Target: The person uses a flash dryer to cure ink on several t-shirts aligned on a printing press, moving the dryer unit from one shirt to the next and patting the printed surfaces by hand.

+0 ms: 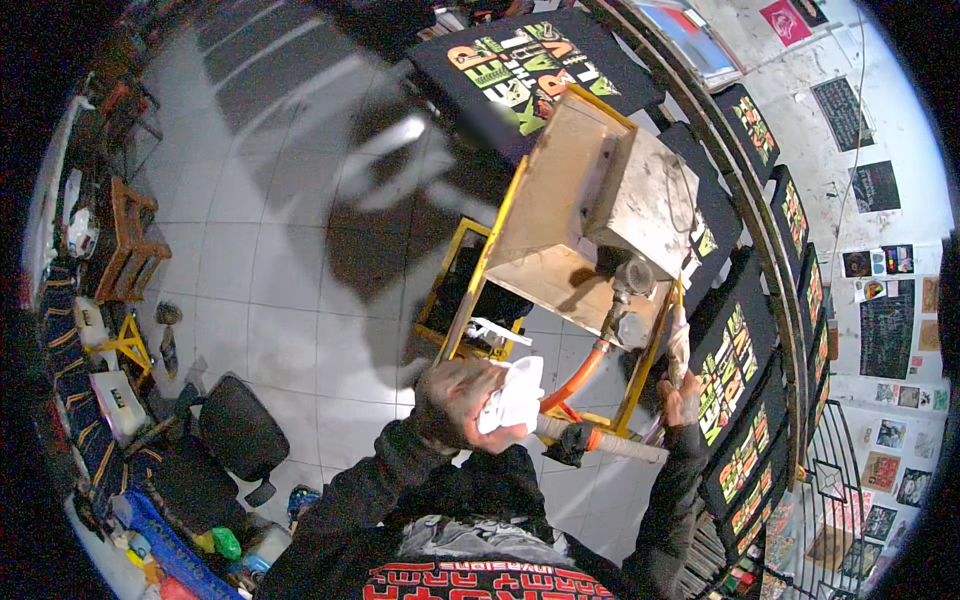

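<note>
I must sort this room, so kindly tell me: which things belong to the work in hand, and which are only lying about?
In the work:
white cloth or paper, in the left hand
wrapped handle, in the right hand
metal box in yellow frame
orange hose
probably the printed shirts

Apparently lying about:
black chair
wooden slatted stand
green plastic thing

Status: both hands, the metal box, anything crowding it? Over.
Left hand clutching crumpled white material. Right hand gripping wrapped handle. Metal box mounted in yellow frame. Printed black shirts crowd its right side in view.
</note>
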### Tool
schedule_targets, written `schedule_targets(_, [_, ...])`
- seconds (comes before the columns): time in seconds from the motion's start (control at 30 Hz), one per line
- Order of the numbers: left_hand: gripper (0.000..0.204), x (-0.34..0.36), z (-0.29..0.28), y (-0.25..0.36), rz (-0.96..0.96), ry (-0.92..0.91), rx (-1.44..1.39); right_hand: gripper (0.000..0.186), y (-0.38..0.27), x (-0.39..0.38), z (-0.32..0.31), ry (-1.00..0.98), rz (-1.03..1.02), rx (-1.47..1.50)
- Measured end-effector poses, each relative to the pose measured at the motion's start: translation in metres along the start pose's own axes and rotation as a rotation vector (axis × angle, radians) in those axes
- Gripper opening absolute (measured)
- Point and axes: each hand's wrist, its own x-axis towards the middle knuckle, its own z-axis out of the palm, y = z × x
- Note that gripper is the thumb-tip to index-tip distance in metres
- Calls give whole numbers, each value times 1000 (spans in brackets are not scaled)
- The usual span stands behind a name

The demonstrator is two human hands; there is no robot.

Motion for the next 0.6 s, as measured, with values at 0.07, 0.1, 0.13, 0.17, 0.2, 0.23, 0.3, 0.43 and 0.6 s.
schedule_targets(0.07, [51, 1, 2, -7, 44, 131, 30, 35, -36, 17, 13, 17, -140, -89])
schedule_targets(0.1, [49, -31, 49, 32, -141, 165, -102, 34, -36, 14, -62, -78, -92, -337])
schedule_targets(0.13, [48, -25, 37, 37, -155, 135, -126, 32, -33, 20, -69, -75, -86, -402])
schedule_targets(0.17, [46, -18, 28, 31, -145, 124, -148, 31, -39, 33, -66, -58, -106, -466])
schedule_targets(0.2, [40, 3, -10, 11, -53, 94, -50, 28, -36, 49, -2, -26, -180, -341])
schedule_targets(0.23, [37, 14, -25, 4, -8, 95, 17, 28, -49, 57, 13, -76, -168, -270])
schedule_targets(0.3, [30, 30, -27, 8, 20, 123, 46, 26, -38, 82, 33, -85, -149, -322])
schedule_targets(0.43, [28, 21, 10, -21, -217, 73, 16, 29, -50, 130, 17, -144, -237, -323])
schedule_targets(0.6, [37, 46, 39, -35, -215, 51, -85, 35, -57, 200, 9, -181, -270, -589])
